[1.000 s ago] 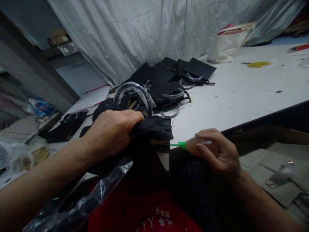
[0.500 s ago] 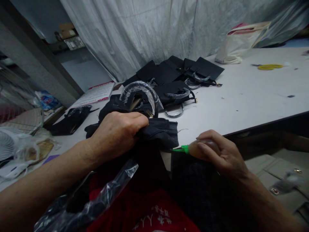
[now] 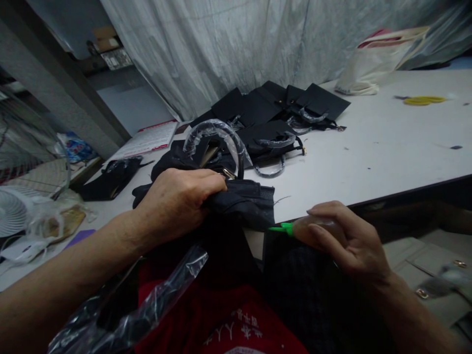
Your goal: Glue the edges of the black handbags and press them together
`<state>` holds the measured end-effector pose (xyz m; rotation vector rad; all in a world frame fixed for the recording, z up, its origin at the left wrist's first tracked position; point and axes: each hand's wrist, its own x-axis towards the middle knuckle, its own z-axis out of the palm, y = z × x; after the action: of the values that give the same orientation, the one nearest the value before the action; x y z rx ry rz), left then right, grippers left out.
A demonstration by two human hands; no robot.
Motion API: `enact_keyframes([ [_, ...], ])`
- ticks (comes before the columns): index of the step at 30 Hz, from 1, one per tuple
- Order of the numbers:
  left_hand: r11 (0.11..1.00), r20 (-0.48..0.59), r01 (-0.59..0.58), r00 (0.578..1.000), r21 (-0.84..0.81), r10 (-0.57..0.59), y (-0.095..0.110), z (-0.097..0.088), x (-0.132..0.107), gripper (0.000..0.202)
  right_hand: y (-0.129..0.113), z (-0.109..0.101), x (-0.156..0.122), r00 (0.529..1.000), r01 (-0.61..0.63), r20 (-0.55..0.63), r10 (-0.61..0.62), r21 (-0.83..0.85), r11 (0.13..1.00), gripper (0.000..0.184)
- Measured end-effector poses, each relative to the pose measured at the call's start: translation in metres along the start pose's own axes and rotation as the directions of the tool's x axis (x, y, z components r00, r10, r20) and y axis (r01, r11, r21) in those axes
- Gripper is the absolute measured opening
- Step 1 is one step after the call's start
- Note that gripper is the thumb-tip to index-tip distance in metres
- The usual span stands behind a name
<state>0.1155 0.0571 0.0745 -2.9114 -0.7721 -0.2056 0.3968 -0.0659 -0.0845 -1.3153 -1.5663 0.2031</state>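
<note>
Nearest to us lay a red shirt (image 3: pixel 224 300) with white characters, and at its left a strap (image 3: pixel 162 295) in clear plastic. Farther in, our hands were apart. The left hand (image 3: pixel 180 196) was clamped on the folded dark cloth of a black bag (image 3: pixel 250 199), which we held at the near edge of the white table (image 3: pixel 324 174). To its right, our right hand (image 3: pixel 346 241) was wrapped around a squeeze bottle (image 3: pixel 304 230), its green nozzle (image 3: pixel 285 229) pointing left, close to the bag's edge; we could not tell whether they touched. Just beyond the left hand arched a plastic-wrapped handle (image 3: pixel 212 127). Farther off, we saw more black bags (image 3: pixel 258 105) heaped together, yellow scissors (image 3: pixel 424 100) to the right, a cream cloth bag (image 3: pixel 363 69) and, farthest, a pale hanging sheet (image 3: pixel 236 44).
</note>
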Motion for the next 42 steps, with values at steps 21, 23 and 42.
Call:
enact_keyframes([
  [21, 0.999, -0.054, -0.046, 0.997, 0.003, 0.046, 0.002, 0.004, -0.011, 0.019, 0.009, 0.005, -0.014, 1.0, -0.012, 0.003, 0.012, 0.125, 0.992, 0.023],
  [23, 0.999, -0.055, -0.043, 0.998, -0.004, 0.043, 0.002, 0.004, -0.01, 0.018, 0.009, 0.003, -0.016, 0.998, -0.034, 0.048, 0.027, 0.149, 0.988, 0.023],
  [42, 0.983, -0.21, -0.179, 0.961, 0.031, 0.182, -0.001, 0.005, -0.015, 0.016, 0.002, 0.001, -0.032, 1.0, -0.026, 0.0, 0.026, 0.118, 0.993, 0.023],
])
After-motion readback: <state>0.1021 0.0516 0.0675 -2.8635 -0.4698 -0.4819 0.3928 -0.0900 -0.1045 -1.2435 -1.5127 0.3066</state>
